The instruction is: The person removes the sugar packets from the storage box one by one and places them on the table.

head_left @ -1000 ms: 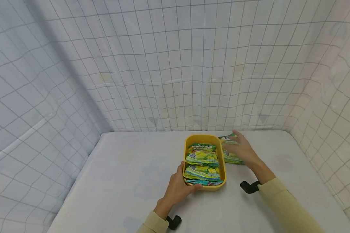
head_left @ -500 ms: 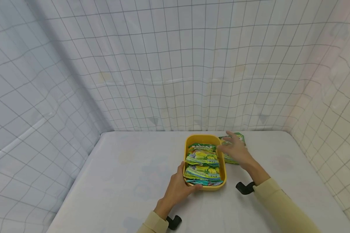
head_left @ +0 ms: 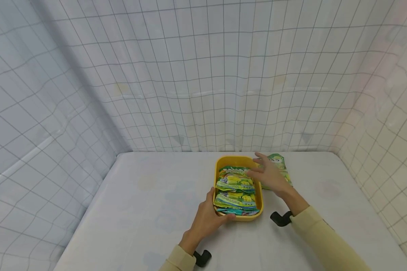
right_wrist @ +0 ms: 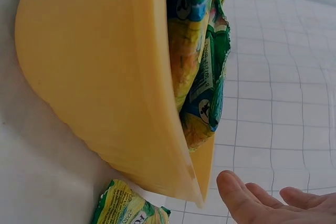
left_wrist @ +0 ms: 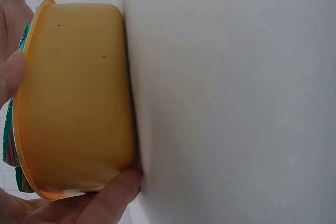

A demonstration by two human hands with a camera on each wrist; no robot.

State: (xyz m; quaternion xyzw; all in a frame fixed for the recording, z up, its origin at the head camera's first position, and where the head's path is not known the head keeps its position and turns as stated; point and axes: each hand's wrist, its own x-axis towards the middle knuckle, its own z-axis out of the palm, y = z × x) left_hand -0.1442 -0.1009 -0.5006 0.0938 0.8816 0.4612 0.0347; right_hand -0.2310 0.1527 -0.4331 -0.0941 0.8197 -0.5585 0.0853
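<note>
My left hand (head_left: 206, 219) grips the near left corner of a yellow plastic tub (head_left: 247, 218), thumb at its front rim and fingers along its left side. In the left wrist view, a fingertip reaches the base of the tub wall (left_wrist: 79, 93). Green and yellow snack packets (head_left: 236, 200) are packed in rows inside, with a teal one at the front. My right hand (head_left: 272, 176) is over the tub's right rim, fingers spread and holding nothing. Partly covered by it in the head view, a loose green packet (head_left: 278, 161) lies right of the tub.
The tub stands on a white-covered table (head_left: 149, 203). Beyond the table's far edge hangs a white sheet with a grid pattern (head_left: 203, 94), and similar sheets close off both sides. Each wrist wears a black device, such as the right wrist device (head_left: 280, 219).
My right hand has shifted left from above the loose packet to the tub's right rim, baring more of that packet. The left hand and the tub have stayed put.
</note>
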